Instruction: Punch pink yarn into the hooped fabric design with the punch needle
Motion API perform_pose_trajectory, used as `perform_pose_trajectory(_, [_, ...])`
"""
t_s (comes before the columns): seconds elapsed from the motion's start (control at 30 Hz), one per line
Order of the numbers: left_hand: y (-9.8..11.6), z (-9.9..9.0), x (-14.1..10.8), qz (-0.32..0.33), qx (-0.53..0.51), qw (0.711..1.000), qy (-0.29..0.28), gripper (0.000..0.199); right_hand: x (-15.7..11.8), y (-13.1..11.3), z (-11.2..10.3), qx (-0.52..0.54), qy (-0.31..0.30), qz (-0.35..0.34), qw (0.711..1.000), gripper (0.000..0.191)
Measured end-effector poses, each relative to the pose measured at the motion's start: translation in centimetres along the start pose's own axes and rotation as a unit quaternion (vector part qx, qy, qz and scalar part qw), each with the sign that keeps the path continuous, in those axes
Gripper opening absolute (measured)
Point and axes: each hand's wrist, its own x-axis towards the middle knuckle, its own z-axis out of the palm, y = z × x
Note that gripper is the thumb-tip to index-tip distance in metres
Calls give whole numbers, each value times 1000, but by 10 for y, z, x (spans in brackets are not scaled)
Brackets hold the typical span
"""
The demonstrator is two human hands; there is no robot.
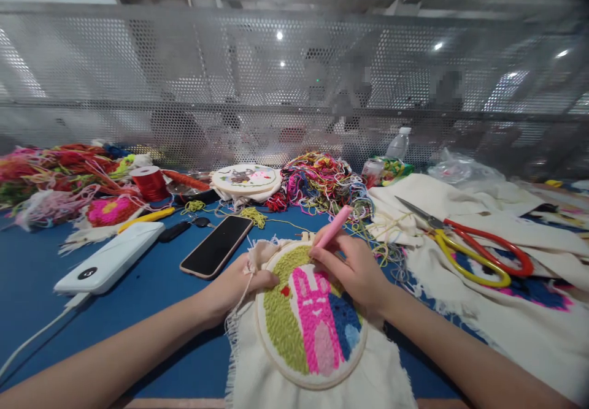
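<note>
An embroidery hoop [309, 377] with white cloth stretched in it lies tilted toward me at the table's front edge. Its yarn picture shows a pink rabbit-like figure [317, 317] amid olive-green and blue loops. My left hand [242, 286] grips the hoop's left rim, thumb over the green part. In my right hand [354, 265] is a pink punch needle [334, 226], pinched between the fingers, its lower end at the top of the green area. The needle's tip is hidden by my fingers. Frayed cloth [381, 366] hangs around the hoop.
Left of the hoop lie a phone [217, 246] and a white power bank [110, 259] with its cable. Red-and-yellow scissors [473, 246] rest on white cloth [469, 200] at right. Yarn piles [326, 182], a red thread spool [150, 183] and another hoop [246, 179] line the back before a perforated metal screen.
</note>
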Motion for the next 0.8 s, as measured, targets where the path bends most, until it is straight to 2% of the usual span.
perform_pose_trajectory(0.17, [-1,-1,-1,-10,-9,1000,3,26,-3,-2,-1,14,41,-17,999,21])
perform_pose_trajectory(0.47, [-2,-3,2,10,-16,1000,-13,23,-4,0,-3,-11,43,-43,998,17])
perform_pose_trajectory(0.67, [-1,-3,0,-18,0,1000,-3,26,0,-1,-2,-34,-8,-84,996,13])
perform_pose_trajectory(0.8, [-6,-6,0,-25,-7,1000,-10,32,2,-1,-3,-22,-19,-77,997,12])
